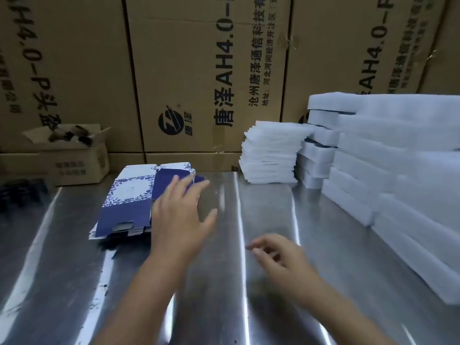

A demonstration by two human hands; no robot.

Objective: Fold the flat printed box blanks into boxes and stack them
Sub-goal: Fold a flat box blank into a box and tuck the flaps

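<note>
A pile of flat box blanks [127, 200], printed blue and white with a leaf pattern, lies on the steel table [268, 220] at the left centre. My left hand [181, 215] is stretched out with spread fingers over the right edge of the pile, blurred, holding nothing. My right hand [276, 252] hovers lower over bare table to the right of it, with its fingers loosely curled and nothing in them. White folded boxes [398, 155] are stacked in stepped rows along the right side of the table.
A stack of thin white sheets [271, 153] stands at the back centre. Large brown cartons [199, 70] form a wall behind the table. A small open carton [72, 153] sits at the back left, beside dark objects [20, 192].
</note>
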